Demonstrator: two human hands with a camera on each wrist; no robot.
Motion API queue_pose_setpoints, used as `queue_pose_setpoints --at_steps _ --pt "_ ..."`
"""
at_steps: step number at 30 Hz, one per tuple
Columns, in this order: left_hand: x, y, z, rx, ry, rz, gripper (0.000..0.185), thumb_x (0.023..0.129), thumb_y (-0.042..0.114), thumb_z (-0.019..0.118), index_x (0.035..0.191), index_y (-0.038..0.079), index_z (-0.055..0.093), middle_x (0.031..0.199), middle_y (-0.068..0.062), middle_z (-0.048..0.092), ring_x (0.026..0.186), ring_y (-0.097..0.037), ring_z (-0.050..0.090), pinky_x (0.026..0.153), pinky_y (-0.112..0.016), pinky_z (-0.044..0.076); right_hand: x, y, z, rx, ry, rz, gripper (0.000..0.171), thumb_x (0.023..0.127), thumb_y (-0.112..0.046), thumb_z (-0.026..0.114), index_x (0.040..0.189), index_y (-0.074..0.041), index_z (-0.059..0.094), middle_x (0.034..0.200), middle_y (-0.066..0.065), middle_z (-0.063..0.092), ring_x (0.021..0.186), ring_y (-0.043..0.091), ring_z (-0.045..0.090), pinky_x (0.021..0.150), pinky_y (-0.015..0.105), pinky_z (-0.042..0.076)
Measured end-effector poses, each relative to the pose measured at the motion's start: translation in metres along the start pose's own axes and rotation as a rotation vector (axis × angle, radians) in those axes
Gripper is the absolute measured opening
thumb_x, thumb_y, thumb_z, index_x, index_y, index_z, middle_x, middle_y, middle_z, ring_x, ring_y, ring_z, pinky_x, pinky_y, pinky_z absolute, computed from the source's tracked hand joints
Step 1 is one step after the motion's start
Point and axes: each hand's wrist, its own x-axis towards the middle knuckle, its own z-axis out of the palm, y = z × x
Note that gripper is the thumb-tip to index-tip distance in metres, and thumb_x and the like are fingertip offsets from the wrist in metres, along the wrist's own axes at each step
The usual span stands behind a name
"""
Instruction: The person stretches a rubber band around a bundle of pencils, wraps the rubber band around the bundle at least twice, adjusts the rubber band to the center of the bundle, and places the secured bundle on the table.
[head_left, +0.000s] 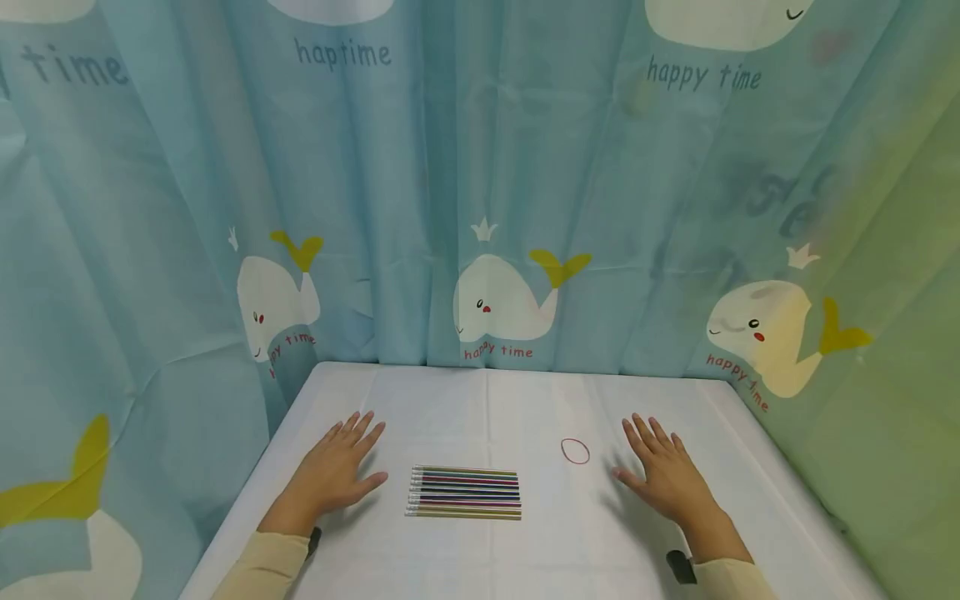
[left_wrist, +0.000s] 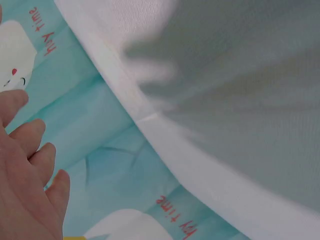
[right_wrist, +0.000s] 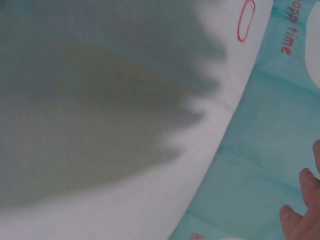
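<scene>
A row of several pencils lies side by side on the white tabletop, their eraser ends to the left and their shafts in different colours. To the left of the row my left hand is held palm down with its fingers spread, holding nothing. My right hand hovers on the right side, fingers spread too, and casts a shadow on the cloth. Between the pencils and the right hand a red oval outline is drawn on the surface. In the left wrist view the fingers show at the left edge.
A white cloth covers the table. Behind it and along both sides hangs a blue-green curtain printed with whales. Dark wrist straps show near the cream sleeves.
</scene>
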Motion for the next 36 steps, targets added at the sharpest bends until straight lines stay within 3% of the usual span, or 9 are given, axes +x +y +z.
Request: queue_pose_setpoints --at_steps 6,11,16,28,36 --pt "0.002 0.007 0.003 0.007 -0.022 0.007 0.076 0.090 0.052 0.059 0.144 0.001 0.043 0.149 -0.019 0.039 0.138 -0.039 0.033 0.108 -0.053 0.028 0.006 -0.010 0.009 0.019 -0.048 -0.013 0.090 0.088 -0.062 0.057 0.152 -0.005 0.029 0.157 0.014 0.025 0.143 0.038 0.019 0.109 0.060 0.015" --pt "0.011 0.011 0.007 -0.007 -0.033 0.019 0.080 0.087 0.054 0.061 0.142 -0.001 0.045 0.148 -0.019 0.041 0.137 -0.039 0.035 0.107 -0.052 0.029 0.015 -0.026 0.019 0.045 -0.052 -0.050 0.090 0.088 -0.061 0.057 0.152 -0.005 0.030 0.157 0.012 0.027 0.143 0.035 0.022 0.110 0.058 0.017" --pt "0.018 0.016 0.015 -0.020 -0.096 0.035 0.085 0.086 0.059 0.059 0.138 -0.006 0.047 0.143 -0.023 0.045 0.133 -0.040 0.040 0.105 -0.049 0.034 0.025 -0.042 0.031 0.072 -0.088 -0.071 0.091 0.086 -0.059 0.061 0.152 -0.005 0.028 0.156 0.012 0.029 0.143 0.034 0.024 0.110 0.057 0.018" --pt "0.025 0.043 0.033 -0.076 -0.145 0.117 0.079 0.087 0.058 0.059 0.137 -0.003 0.050 0.141 -0.020 0.049 0.127 -0.037 0.048 0.101 -0.053 0.038 0.038 -0.070 0.039 0.088 -0.212 -0.105 0.090 0.084 -0.066 0.057 0.150 -0.009 0.036 0.152 0.010 0.038 0.140 0.032 0.032 0.110 0.053 0.023" --pt "0.039 0.052 0.029 -0.057 -0.225 0.116 0.083 0.084 0.065 0.057 0.136 0.000 0.052 0.138 -0.014 0.053 0.127 -0.031 0.049 0.102 -0.047 0.038 0.051 -0.093 0.045 0.145 -0.193 -0.222 0.086 0.084 -0.065 0.059 0.145 -0.006 0.044 0.143 0.014 0.048 0.133 0.032 0.043 0.108 0.048 0.030"
